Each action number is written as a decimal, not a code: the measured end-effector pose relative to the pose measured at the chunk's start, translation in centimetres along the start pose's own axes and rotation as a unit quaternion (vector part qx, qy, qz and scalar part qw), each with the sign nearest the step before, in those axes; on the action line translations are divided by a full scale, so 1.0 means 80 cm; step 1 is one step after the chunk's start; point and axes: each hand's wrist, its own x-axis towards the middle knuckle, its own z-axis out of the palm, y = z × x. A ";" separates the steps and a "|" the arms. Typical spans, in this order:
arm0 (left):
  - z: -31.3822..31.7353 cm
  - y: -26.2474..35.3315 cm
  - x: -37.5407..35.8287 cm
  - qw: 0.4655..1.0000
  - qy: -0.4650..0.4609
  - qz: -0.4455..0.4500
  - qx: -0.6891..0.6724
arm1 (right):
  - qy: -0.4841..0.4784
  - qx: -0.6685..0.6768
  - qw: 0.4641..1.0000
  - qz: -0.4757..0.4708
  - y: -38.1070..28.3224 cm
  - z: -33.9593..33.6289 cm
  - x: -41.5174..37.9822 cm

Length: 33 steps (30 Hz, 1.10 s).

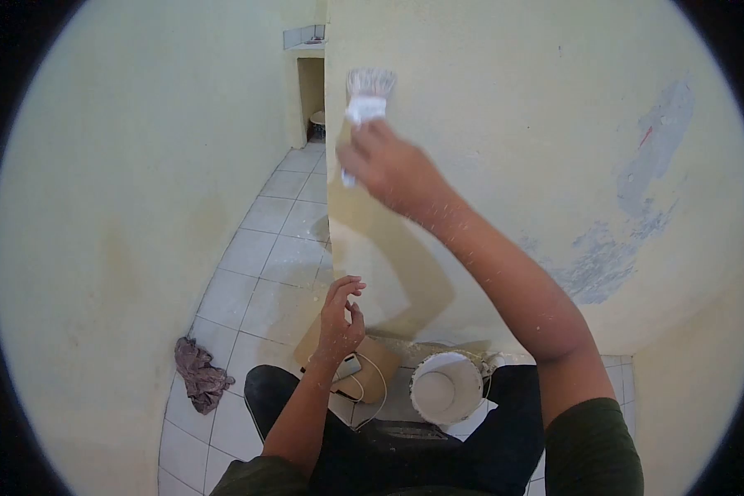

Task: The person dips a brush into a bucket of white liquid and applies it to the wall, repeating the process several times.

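Observation:
A paintbrush with a white handle (366, 108) is gripped in my right hand (393, 165), its paint-coated bristles (372, 82) pointing up against the pale yellow wall (488, 99) near its left edge. My left hand (342, 318) is raised low in front of me, fingers loosely bent and apart, with nothing in it. Below, between my legs, stands a white bucket (446, 388) with pale residue inside. Grey patches (612, 256) mark the wall at the right.
On the tiled floor (248, 306) at the left lies a crumpled brown cloth (200, 374). Beside the bucket are a brown cardboard piece (378, 369) and a white device with a cable (347, 368). Another wall (124, 165) runs along the left.

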 end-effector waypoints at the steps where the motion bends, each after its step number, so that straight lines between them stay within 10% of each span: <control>1: -0.001 0.000 0.000 1.000 0.000 0.002 0.000 | -0.038 0.012 0.999 -0.012 -0.008 0.019 -0.022; 12: -0.017 0.004 0.000 0.999 0.026 -0.017 0.015 | -0.323 0.283 0.894 0.125 -0.106 0.093 -0.174; 20: -0.014 0.006 0.001 1.000 0.015 -0.005 0.014 | -0.007 0.248 0.953 0.174 -0.035 0.030 -0.062; 28: -0.005 0.003 0.001 1.000 0.005 0.003 0.005 | 0.245 -0.039 0.969 0.003 0.005 -0.026 0.054; 33: -0.006 0.003 0.003 0.998 0.050 -0.006 0.025 | 0.032 0.040 0.997 0.055 -0.026 0.028 -0.002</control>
